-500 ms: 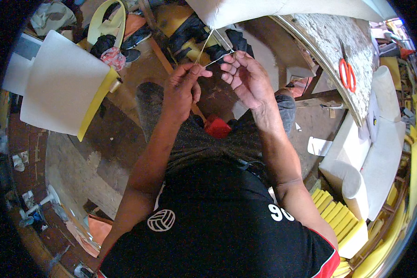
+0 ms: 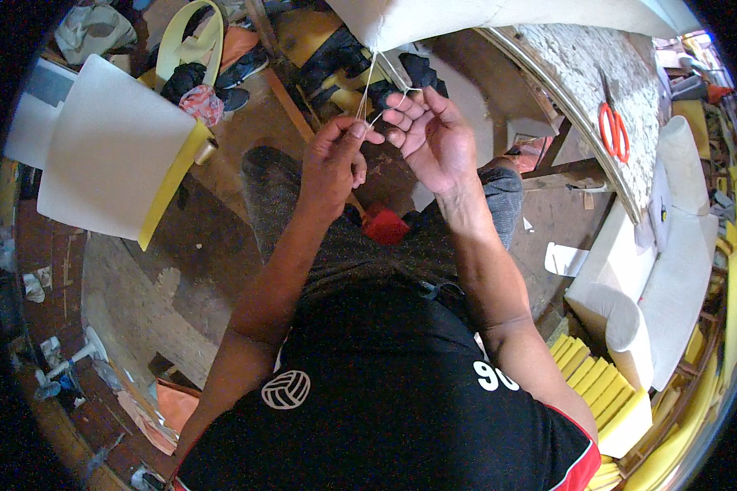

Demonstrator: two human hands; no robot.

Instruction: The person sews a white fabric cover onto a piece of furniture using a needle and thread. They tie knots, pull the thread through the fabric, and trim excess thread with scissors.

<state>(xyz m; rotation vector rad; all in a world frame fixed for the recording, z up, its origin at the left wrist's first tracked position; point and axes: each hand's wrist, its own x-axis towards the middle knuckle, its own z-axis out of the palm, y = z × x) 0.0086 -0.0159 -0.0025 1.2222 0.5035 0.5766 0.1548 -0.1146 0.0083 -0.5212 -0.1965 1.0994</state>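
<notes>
Thread [image 2: 368,82] is running from the corner of the cushion [image 2: 458,18] to your left hand [image 2: 333,155], which is pinching it between thumb and forefinger. Your right hand [image 2: 436,139] is holding its fingers half-curled, thread crossing them; whether it is gripping is not showing clearly. Apparently, the corner is already securing the thread; no finished knot is showing between your hands, and scissors [image 2: 613,123] are lying apart.

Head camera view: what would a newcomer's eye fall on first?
Probably the red-handled scissors lying on the pale, mottled board at upper right. At upper centre, the bare left hand and bare right hand draw attention too, thin whitish thread running between them and up toward the white padded piece. Bright-yellow stacked foam-like strips stand out at lower right.
</notes>
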